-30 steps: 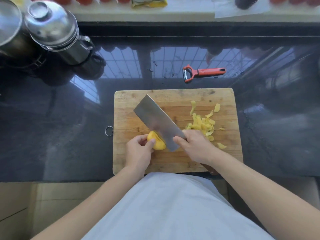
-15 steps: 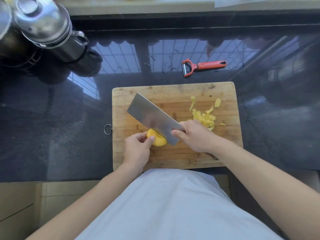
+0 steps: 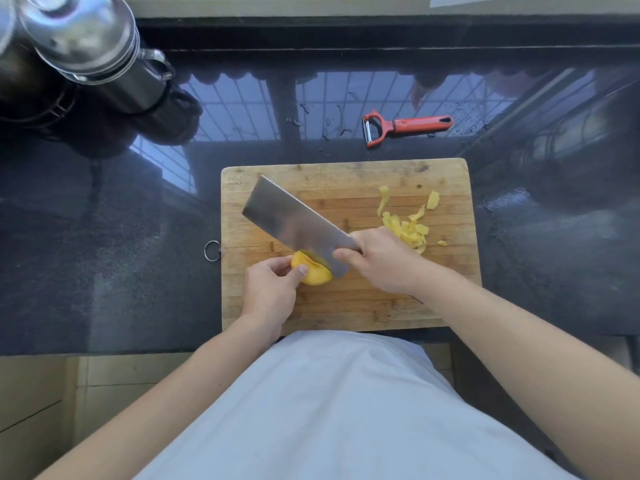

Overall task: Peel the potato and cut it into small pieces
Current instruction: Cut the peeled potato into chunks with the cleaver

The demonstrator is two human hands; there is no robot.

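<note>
A peeled yellow potato (image 3: 313, 271) lies on the wooden cutting board (image 3: 349, 306), left of centre, with slice lines showing on its top. My left hand (image 3: 272, 289) pinches its left end with thumb and fingertips. My right hand (image 3: 384, 259) grips the handle of a broad steel cleaver (image 3: 298, 225), index finger along the blade's side. The blade runs from upper left to lower right, its heel down on the potato's right side. A heap of yellow potato peels (image 3: 408, 226) lies on the board behind my right hand.
A red-handled peeler (image 3: 401, 126) lies on the wet black counter (image 3: 104, 254) beyond the board. Steel pots (image 3: 93, 50) stand at the far left corner. A metal ring (image 3: 212, 250) hangs off the board's left edge. The counter's front edge runs just below the board.
The cleaver and my right hand have shifted slightly left along the potato, with cut lines now showing. My left hand still holds the potato. The camera tipped downward a little.
</note>
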